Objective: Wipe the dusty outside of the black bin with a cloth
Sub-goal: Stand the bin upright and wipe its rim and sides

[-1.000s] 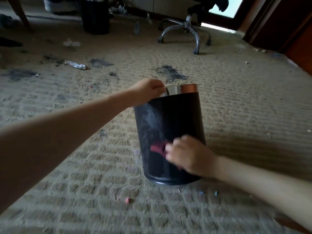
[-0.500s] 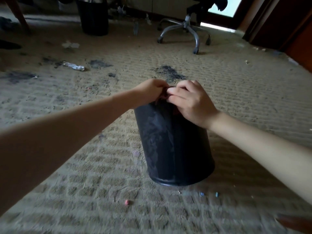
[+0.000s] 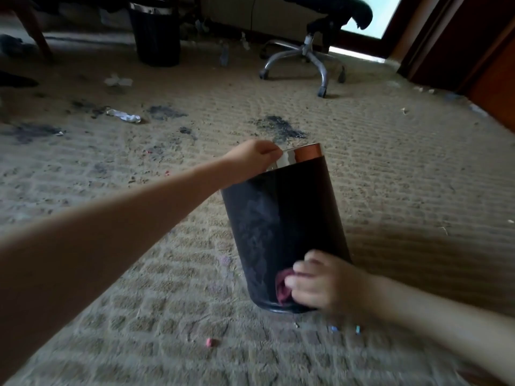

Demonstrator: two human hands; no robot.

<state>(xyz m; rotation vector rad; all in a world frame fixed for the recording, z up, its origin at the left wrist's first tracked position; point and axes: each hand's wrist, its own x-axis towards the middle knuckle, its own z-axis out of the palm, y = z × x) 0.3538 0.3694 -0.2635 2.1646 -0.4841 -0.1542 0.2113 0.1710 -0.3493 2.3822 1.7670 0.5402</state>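
1. Littered beige carpet (image 3: 390, 162) bears the black bin (image 3: 284, 218) at near centre, leaning slightly, grey dust streaking its left side.
2. The left hand (image 3: 250, 160) clenches the shiny rim (image 3: 301, 157), likely to steady the bin against the rubbing.
3. The right hand (image 3: 320, 285), blurred, presses a bunched red cloth (image 3: 282, 288) low on the wall near the base, fingers curled on it.
4. Far off stand an office chair (image 3: 306, 51) and a second bin (image 3: 156, 32).
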